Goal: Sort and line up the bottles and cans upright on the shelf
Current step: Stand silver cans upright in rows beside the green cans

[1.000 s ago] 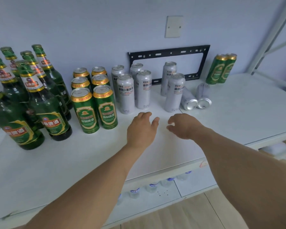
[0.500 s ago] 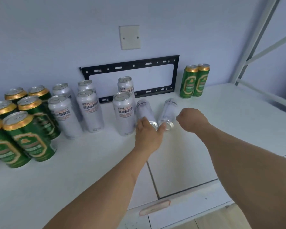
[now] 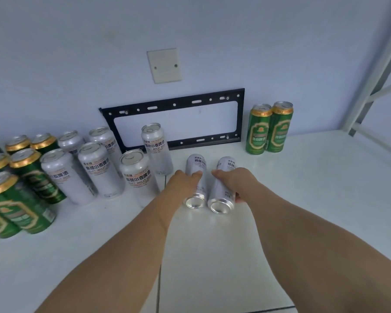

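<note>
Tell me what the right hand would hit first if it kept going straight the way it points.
The right hand already grips a lying silver can. Straight on, toward the wall, it would likely meet the black bracket; depth is hard to judge.

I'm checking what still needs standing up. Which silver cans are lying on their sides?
The two under the hands: left hand grips one silver can, right hand the other. Other silver cans stand upright.

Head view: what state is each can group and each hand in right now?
Left hand: grips left lying can.
Right hand: grips right lying can.
Six silver cans: upright.
Two green cans by wall: upright.
Left green cans: upright.
</note>
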